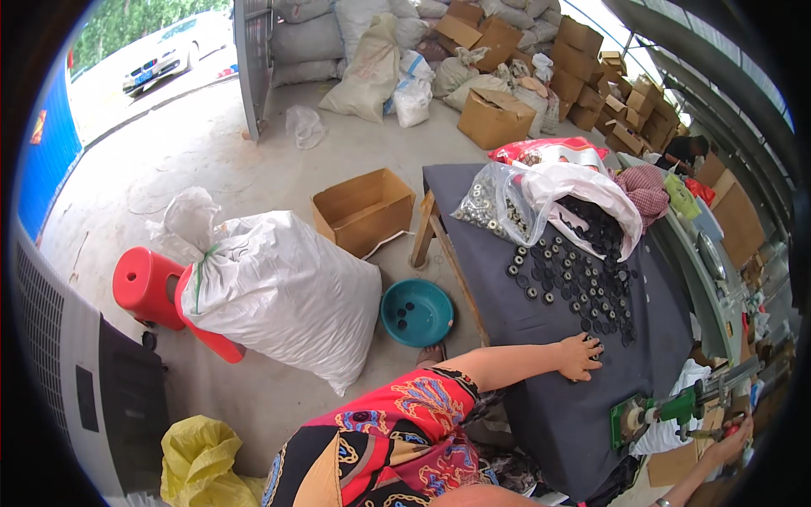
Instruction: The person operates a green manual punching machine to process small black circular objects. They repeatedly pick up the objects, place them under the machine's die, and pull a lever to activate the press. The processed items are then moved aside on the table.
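Observation:
On the dark-covered table, my left hand [580, 357] lies at the near end of a spread of small black round parts [583, 291]. Its fingers are apart and touch a few of these parts. Many of the parts have pale metal centres. At the lower right my right hand [733, 441] is closed around the red knob [732, 429] of a press lever. The lever belongs to a green hand press [676, 410] fixed at the table's near right corner. Further back, more black parts spill from the mouth of a white sack [621, 198].
A clear bag of metal-centred parts [490, 203] lies beside the sack. Left of the table stand a teal basin [422, 296] holding several black discs, an open carton [359, 220], a full white sack [287, 287] and a red stool [148, 283]. Another person [680, 154] is at the far right.

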A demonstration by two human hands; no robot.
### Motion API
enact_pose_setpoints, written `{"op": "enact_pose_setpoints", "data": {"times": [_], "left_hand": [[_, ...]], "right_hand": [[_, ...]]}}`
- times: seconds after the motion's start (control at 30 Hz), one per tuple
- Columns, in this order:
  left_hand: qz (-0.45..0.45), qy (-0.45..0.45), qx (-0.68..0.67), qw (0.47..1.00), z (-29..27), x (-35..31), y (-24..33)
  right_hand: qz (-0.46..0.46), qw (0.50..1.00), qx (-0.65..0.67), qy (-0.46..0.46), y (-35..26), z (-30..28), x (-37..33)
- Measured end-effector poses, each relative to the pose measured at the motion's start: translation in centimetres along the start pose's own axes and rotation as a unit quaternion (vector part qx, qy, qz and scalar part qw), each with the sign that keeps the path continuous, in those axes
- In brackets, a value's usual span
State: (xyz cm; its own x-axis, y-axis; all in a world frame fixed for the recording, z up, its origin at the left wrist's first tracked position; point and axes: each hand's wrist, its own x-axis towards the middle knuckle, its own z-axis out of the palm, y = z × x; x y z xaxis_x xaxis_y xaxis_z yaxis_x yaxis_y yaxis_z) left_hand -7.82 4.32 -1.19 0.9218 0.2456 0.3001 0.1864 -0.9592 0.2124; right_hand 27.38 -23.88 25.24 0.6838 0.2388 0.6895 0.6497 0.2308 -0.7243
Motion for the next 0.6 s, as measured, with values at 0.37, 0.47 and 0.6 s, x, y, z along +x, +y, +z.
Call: {"op": "enact_pose_setpoints", "data": {"times": [0.37, 0.47, 0.6], "left_hand": [[0.015, 0.13, 0.011, 0.991, -1.4, -0.5, 1.4], [0.031, 0.182, -0.001, 0.983, -3.5, -1.4, 2.7], [0.034, 0.235, -0.073, 0.969, -7.3, -3.1, 3.5]], "right_hand": [[0.004, 1.0, 0.016, -0.017, -0.3, 0.8, 0.3], [0.029, 0.999, -0.025, -0.035, -0.1, -0.3, 1.6], [0.011, 0.999, -0.027, -0.04, 1.1, 0.8, 3.1]]}}
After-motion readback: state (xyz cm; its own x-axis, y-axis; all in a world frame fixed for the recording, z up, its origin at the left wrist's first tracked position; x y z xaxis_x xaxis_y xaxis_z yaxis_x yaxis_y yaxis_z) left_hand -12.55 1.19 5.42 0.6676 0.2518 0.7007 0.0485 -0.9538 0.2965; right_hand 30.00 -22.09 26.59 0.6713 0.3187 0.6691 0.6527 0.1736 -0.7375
